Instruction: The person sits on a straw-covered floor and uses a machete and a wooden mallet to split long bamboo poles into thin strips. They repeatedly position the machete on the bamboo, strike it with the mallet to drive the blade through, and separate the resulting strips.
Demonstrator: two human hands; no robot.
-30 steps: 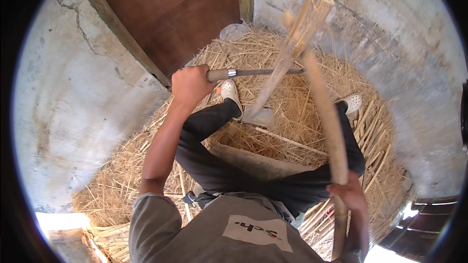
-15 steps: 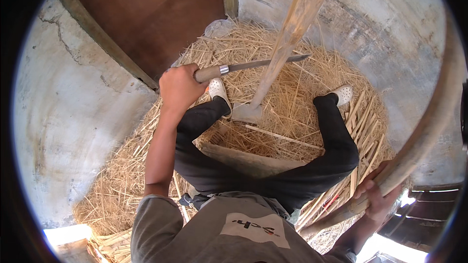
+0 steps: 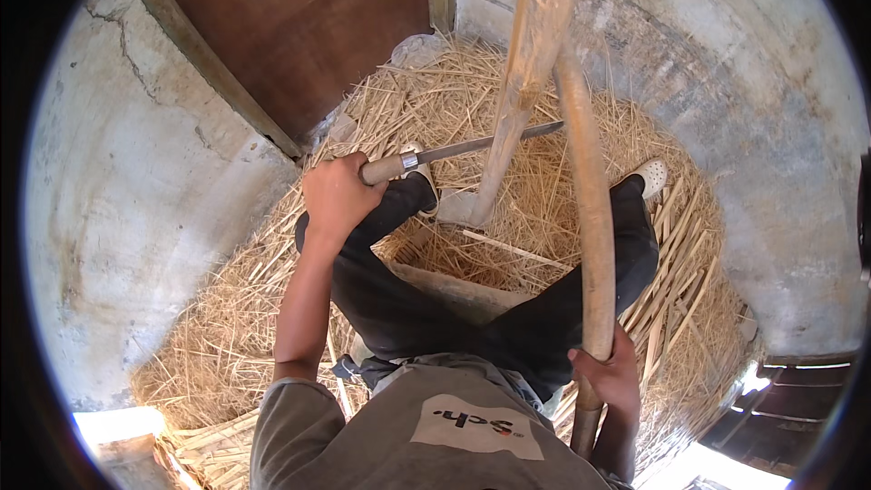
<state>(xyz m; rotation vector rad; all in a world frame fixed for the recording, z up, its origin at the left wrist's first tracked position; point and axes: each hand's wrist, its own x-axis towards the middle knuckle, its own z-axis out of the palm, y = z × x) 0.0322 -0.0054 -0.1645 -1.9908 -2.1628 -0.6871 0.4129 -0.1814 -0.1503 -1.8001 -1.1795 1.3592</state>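
Observation:
My left hand (image 3: 343,198) is closed around the wooden handle of a long knife (image 3: 454,148). Its blade reaches across an upright bamboo or wooden pole (image 3: 519,82), which hides part of the blade; whether the edge is sunk into it I cannot tell. The pole has a split, ragged top and stands on a flat grey block (image 3: 461,209) between my feet. A long curved wooden stick (image 3: 594,218) is gripped in my right hand (image 3: 612,372). The stick's far end overlaps the pole's side near the top and the blade's tip.
Straw-like shavings (image 3: 435,82) cover the floor, with long split strips (image 3: 671,254) at the right. A wooden beam (image 3: 463,290) lies before my seat. Stained walls (image 3: 708,100) and a brown door panel (image 3: 299,18) close in around. My pale clogs (image 3: 653,177) rest among the shavings.
My right hand has swung the curved stick inward from the far right, so its far end now meets the pole in view. The pole's top has shifted left. My left hand keeps the knife.

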